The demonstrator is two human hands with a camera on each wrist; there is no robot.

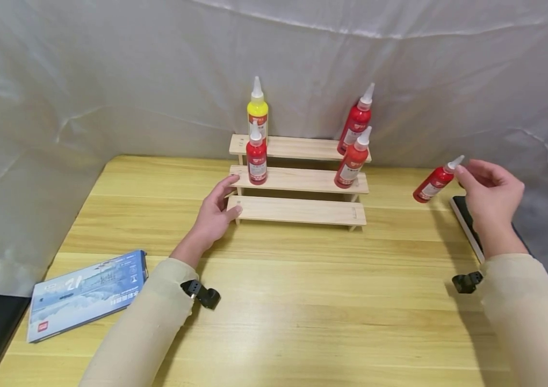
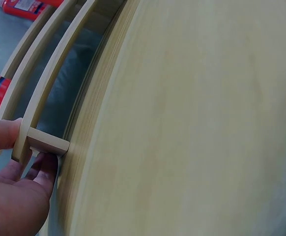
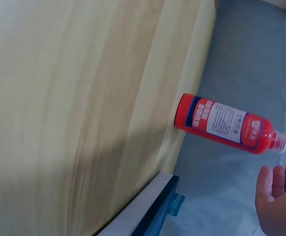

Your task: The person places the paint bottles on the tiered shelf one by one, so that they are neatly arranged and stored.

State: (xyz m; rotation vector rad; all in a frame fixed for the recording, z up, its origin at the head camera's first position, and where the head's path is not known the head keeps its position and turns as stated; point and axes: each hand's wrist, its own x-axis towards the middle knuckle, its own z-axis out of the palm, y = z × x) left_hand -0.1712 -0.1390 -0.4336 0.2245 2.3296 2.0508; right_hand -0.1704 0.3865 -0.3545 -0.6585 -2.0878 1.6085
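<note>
My right hand [image 1: 495, 200] holds a red squeeze bottle [image 1: 432, 186] by its white pointed nozzle, to the right of a three-step wooden stand [image 1: 298, 210]. The bottle leans, its nozzle up toward the hand; in the right wrist view its red body [image 3: 221, 123] and white label show, with fingertips beside the nozzle. My left hand [image 1: 211, 216] grips the left end of the stand's lowest step, thumb on top and fingers around the leg [image 2: 48, 141]. On the top step stand a yellow bottle [image 1: 257, 110] and a red bottle [image 1: 354, 129]; the middle step carries red bottles at left [image 1: 257, 161] and right [image 1: 351, 165].
A flat blue box [image 1: 87, 294] with a landscape print lies at the table's left. Under the right forearm sits a dark, thin, pale-edged item [image 1: 463, 223], partly hidden. Grey cloth [image 1: 158, 64] hangs behind the wooden table [image 1: 303, 301].
</note>
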